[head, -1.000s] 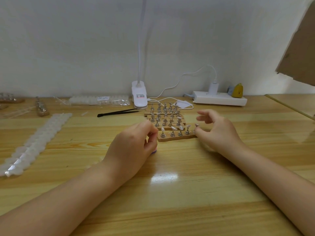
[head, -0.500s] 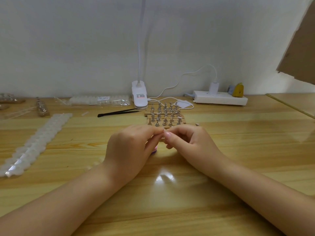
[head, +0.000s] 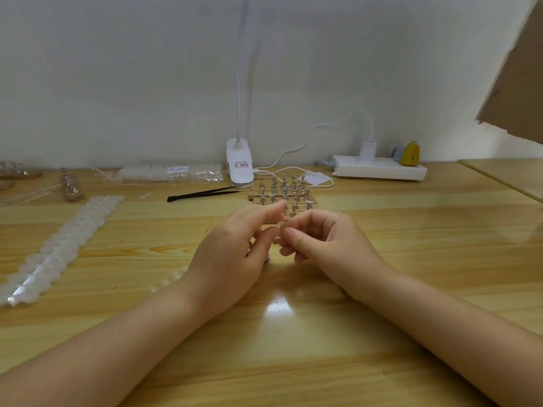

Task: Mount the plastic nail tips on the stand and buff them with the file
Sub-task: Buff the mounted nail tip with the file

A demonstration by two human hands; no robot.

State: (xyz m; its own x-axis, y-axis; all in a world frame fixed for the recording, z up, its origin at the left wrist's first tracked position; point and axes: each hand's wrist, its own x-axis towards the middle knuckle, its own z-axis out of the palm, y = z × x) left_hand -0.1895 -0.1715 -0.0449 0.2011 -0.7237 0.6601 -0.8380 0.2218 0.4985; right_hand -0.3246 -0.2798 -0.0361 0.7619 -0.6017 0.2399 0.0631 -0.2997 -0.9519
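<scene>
1. Both hands meeting low over the middle of the wooden counter (head: 411, 230), just in front of the stand (head: 283, 198).
2. Left hand (head: 235, 248) sitting with index finger stretched out toward the stand, thumb touching the right fingertips; something purple (head: 266, 260) peeking out underneath it, too hidden to say what, so can't tell if the left is gripping anything.
3. Right hand (head: 326, 242) curling its fingers in, thumb and index pinching at a tiny pale bit, maybe a nail tip, too small to call for sure.
4. Stand resting behind the hands, metal pegs upright in rows, a few wearing clear tips.
5. Long strip of white nail tips (head: 58, 248) lying well off to the left.
6. Black tweezers (head: 202, 193) lying left of the stand, white clip lamp (head: 239, 168) and power strip (head: 379, 171) sitting by the wall.
</scene>
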